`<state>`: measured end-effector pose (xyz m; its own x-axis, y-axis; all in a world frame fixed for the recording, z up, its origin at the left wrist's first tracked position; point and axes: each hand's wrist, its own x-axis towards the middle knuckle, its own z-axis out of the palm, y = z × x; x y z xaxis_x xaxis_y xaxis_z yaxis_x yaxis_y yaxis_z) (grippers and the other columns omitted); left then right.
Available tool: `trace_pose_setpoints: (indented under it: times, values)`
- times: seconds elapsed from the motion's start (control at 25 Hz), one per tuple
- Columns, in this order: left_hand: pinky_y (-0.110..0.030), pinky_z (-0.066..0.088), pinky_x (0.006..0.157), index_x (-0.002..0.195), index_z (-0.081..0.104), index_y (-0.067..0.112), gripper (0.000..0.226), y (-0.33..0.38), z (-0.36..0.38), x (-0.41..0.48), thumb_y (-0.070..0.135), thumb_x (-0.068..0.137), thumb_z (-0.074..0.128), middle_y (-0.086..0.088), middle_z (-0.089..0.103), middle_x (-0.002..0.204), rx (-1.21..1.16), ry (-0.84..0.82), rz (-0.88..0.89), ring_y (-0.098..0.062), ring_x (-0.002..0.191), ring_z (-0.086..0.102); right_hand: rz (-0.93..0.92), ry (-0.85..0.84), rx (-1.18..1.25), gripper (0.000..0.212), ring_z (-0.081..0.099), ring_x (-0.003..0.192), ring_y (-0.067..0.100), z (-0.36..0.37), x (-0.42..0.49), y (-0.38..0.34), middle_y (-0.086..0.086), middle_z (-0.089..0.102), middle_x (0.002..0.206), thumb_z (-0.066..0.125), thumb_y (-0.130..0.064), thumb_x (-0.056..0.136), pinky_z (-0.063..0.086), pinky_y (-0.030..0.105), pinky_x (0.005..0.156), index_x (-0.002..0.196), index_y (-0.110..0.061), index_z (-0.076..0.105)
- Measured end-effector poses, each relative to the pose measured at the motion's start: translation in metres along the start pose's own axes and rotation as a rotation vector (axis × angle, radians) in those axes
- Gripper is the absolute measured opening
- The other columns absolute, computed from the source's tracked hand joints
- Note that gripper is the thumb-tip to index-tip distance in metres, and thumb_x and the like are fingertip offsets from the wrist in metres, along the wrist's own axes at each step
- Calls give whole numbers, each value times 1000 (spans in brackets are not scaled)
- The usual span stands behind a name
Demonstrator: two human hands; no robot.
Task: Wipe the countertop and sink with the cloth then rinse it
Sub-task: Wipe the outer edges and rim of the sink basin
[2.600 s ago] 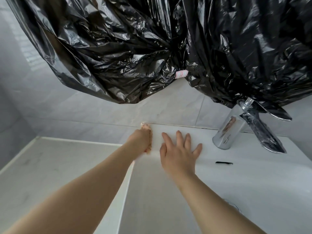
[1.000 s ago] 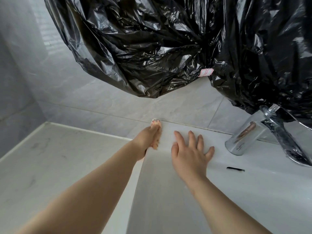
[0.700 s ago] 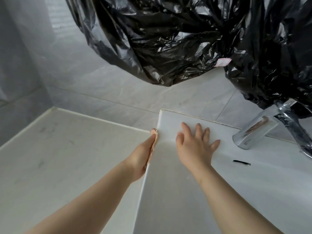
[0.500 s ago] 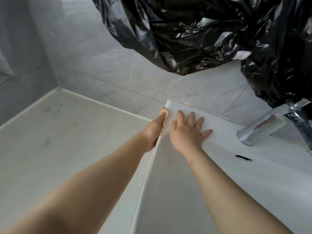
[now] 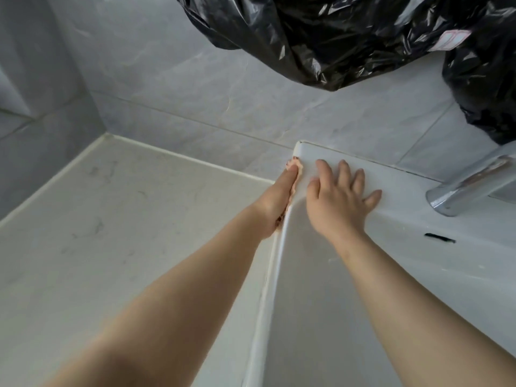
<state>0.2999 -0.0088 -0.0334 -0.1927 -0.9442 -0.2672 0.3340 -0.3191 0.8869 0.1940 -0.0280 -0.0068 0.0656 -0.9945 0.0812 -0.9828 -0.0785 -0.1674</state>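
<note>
My left hand (image 5: 275,203) presses a small peach cloth (image 5: 379,166) against the outer left side of the white sink (image 5: 418,275), near its back corner. Only the cloth's frilly edge shows past my fingers and under my palm. My right hand (image 5: 339,201) lies flat with fingers spread on the sink's back left rim, holding nothing. The pale marble countertop (image 5: 111,233) stretches to the left of the sink, with faint grey marks on it.
A chrome faucet (image 5: 472,182) stands at the right on the sink's back ledge, with a black overflow slot (image 5: 439,238) below it. Black plastic bags (image 5: 349,37) hang overhead against the grey tiled wall (image 5: 195,93). A wall corner closes the counter at far left.
My left hand with the cloth slid back and forth along the sink's left side and now sits near the back corner. The view has shifted left and down; my right hand stayed on the rim.
</note>
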Motion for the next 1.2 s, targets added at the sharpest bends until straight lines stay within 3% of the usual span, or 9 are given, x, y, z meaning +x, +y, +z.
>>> trace_pose_setpoints:
  times: [0.12,0.32,0.52,0.6,0.68,0.8,0.88,1.0,1.2]
  values:
    - [-45,42,102,125,57,31,68,-20,-1,-18,75,83,27,-6,65,120,-30,-23,-35,-24,112,60,-2,-2,-1,43,0,144,32,0,-1,0,4,10,157,21,-33,99,1,62,108,143,-35,23]
    - [-59,31,106,119,62,34,75,-42,-2,-28,84,73,30,-20,59,124,-38,-36,-53,-39,116,53,1,24,6,43,1,144,32,0,-2,0,4,12,157,22,-32,99,2,62,109,142,-34,24]
    - [-47,34,108,126,57,29,68,-21,-3,-15,74,83,32,-4,60,128,-81,-8,-12,-23,120,54,-5,23,5,43,2,144,32,1,-2,0,4,13,157,23,-33,99,2,62,108,142,-34,25]
    - [-27,30,109,126,51,37,44,-40,1,-38,59,92,34,22,57,126,-61,-23,69,5,121,47,-10,55,8,42,4,144,33,4,-2,0,5,16,156,25,-32,98,2,62,108,140,-33,28]
    - [-11,27,97,111,51,42,23,-40,3,-50,47,96,35,39,58,103,-37,0,129,18,102,49,-8,68,14,43,5,143,33,3,-3,0,5,17,155,26,-32,98,2,63,108,140,-32,29]
    - [-20,34,72,105,52,28,29,-20,-1,-34,50,95,35,4,54,89,151,-42,162,-9,81,48,-15,34,9,43,3,144,34,1,-4,0,6,14,156,25,-34,98,1,63,108,141,-33,27]
    - [-16,43,61,111,51,29,31,-11,-4,-31,49,97,32,7,54,78,149,-62,156,-3,64,53,-17,13,12,43,1,144,34,-2,-3,0,5,12,157,24,-35,99,1,63,108,142,-33,26]
    - [-33,37,106,134,46,33,58,-27,-2,-47,66,89,32,11,57,128,14,-24,66,-5,118,52,-20,1,20,44,1,144,33,-1,-3,0,5,12,157,23,-34,99,0,63,108,143,-33,25]
    - [-44,39,105,104,70,35,64,-48,9,-79,71,87,21,-6,67,116,-28,61,-112,-24,112,60,-14,33,33,44,3,144,32,2,-5,0,5,14,157,22,-32,99,0,62,109,143,-33,26]
